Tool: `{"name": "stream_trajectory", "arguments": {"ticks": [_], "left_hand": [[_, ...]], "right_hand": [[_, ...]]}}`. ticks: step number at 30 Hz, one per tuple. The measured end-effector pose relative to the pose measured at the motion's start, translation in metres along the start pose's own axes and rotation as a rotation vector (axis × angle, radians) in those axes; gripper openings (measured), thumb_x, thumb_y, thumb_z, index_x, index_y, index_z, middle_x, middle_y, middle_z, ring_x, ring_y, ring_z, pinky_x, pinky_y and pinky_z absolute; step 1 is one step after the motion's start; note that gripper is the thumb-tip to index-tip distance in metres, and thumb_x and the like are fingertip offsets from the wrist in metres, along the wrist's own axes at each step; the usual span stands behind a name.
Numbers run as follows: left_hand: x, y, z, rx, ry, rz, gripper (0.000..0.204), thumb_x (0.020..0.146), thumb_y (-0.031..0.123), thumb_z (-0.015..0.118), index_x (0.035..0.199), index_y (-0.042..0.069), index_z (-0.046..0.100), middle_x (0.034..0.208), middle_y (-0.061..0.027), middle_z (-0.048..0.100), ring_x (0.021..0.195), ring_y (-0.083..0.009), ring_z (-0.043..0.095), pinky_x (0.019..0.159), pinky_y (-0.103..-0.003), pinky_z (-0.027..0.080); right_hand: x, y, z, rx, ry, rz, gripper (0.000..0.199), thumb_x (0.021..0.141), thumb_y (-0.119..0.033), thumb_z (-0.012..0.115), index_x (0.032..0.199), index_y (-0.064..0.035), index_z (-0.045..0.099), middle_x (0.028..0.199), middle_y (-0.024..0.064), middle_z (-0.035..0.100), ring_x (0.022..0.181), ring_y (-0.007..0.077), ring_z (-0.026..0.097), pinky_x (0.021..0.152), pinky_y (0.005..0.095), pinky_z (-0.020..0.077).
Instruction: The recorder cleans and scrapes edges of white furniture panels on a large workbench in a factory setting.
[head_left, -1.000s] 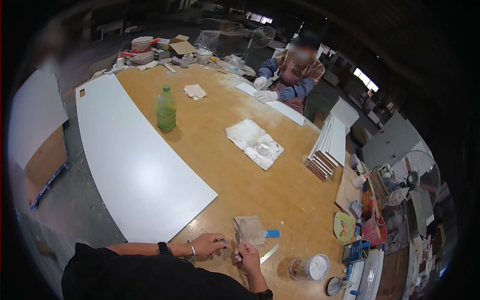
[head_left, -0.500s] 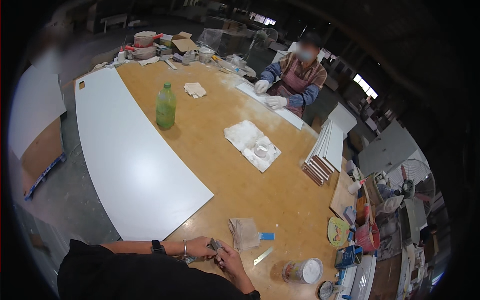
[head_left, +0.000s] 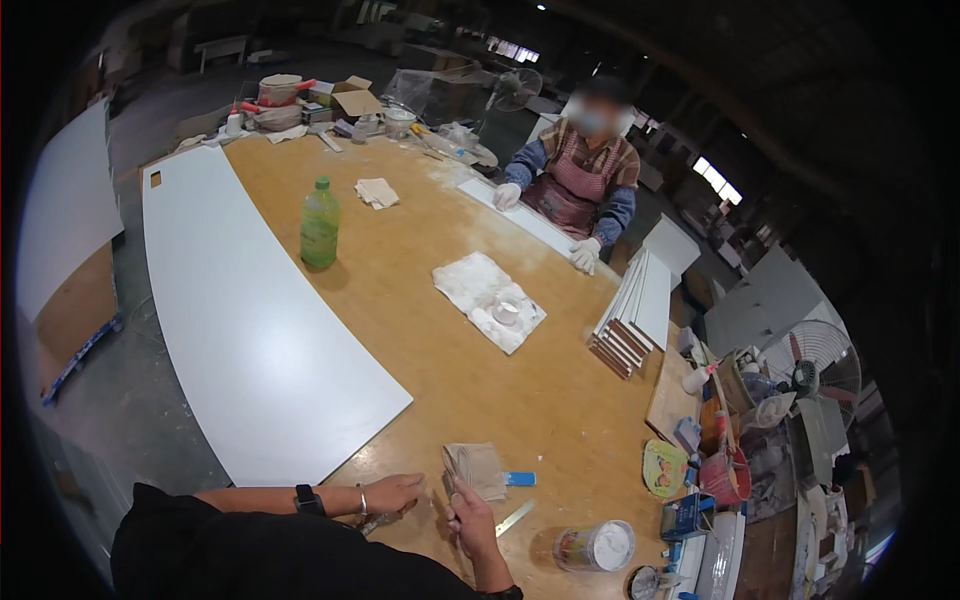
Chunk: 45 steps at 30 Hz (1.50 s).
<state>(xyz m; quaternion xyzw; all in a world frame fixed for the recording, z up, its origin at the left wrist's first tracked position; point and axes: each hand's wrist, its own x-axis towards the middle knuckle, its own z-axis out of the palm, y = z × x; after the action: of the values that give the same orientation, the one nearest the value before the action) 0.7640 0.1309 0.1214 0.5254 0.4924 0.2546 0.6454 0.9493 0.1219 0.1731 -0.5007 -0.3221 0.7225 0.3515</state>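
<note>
The right hand (head_left: 470, 520) pinched the near edge of a folded tan sheet (head_left: 478, 468), probably sandpaper, lying on the desk (head_left: 450, 370) just beyond it, light, limp and best taken by an edge, while the left hand (head_left: 392, 493) rested loosely curled alongside.

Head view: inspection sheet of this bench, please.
Surface: wooden table, dusty, with a long white panel lying along its left side.
Job's things: folded tan sandpaper sheet at the near edge, touched by the right hand; a small metal piece under the left hand, too small to identify.
Clutter: green bottle, white rags, stack of white boards, open tin, flat metal strip.
Grippers: both hands bare; fingers curled, grip unclear.
Cables: nothing seen.
Surroundings: a gloved co-worker across the table, floor fan at right.
</note>
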Motion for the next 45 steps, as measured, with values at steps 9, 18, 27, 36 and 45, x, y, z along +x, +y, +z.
{"name": "stream_trajectory", "arguments": {"ticks": [9,18,27,36,45], "left_hand": [[-0.014,0.021,-0.009,-0.047,-0.085,-0.113,0.019,0.077,0.006,0.068,0.086,-0.006,0.058,0.079,-0.0101,0.064,0.069,-0.0145,0.064,0.064,-0.025,0.054],[-0.019,0.012,-0.008,-0.084,-0.125,-0.075,0.025,0.076,0.018,0.07,0.085,-0.004,0.06,0.073,-0.0073,0.064,0.064,-0.0124,0.062,0.061,-0.025,0.051],[-0.02,0.019,0.002,0.181,-0.086,-0.109,0.036,0.085,0.036,0.057,0.075,0.003,0.063,0.066,-0.0019,0.06,0.059,-0.0101,0.056,0.057,-0.024,0.047],[-0.008,0.004,0.0,-0.083,-0.01,-0.038,0.018,0.087,0.022,0.056,0.092,0.005,0.059,0.075,-0.0001,0.061,0.062,-0.0066,0.054,0.053,-0.021,0.043],[-0.014,0.029,-0.002,-0.54,0.146,-0.048,0.014,0.087,0.015,0.055,0.083,0.002,0.056,0.069,-0.0063,0.057,0.059,-0.0132,0.054,0.053,-0.025,0.046]], "right_hand": [[0.009,0.024,0.002,0.011,-0.236,0.159,0.037,0.091,-0.012,0.046,0.128,-0.0074,0.042,0.065,-0.0005,0.047,0.048,0.0055,0.037,0.044,0.0177,0.0324],[0.007,0.031,0.003,0.025,-0.241,0.129,0.033,0.092,-0.014,0.047,0.124,-0.0072,0.048,0.064,-0.0014,0.047,0.048,0.0048,0.037,0.044,0.0172,0.0323],[0.006,0.029,0.001,0.052,-0.223,0.133,0.027,0.092,-0.016,0.047,0.116,-0.0042,0.052,0.064,-0.0023,0.047,0.048,0.004,0.037,0.045,0.0178,0.033],[0.013,0.02,-0.007,0.093,-0.036,0.063,0.021,0.091,-0.014,0.046,0.109,-0.0056,0.055,0.064,-0.0015,0.048,0.047,0.0056,0.038,0.045,0.0194,0.0333],[0.005,0.005,-0.043,-0.938,0.349,-0.573,0.035,0.086,-0.014,0.052,0.119,-0.0033,0.05,0.103,0.0126,0.057,0.091,0.0179,0.052,0.073,0.0276,0.0434]]}}
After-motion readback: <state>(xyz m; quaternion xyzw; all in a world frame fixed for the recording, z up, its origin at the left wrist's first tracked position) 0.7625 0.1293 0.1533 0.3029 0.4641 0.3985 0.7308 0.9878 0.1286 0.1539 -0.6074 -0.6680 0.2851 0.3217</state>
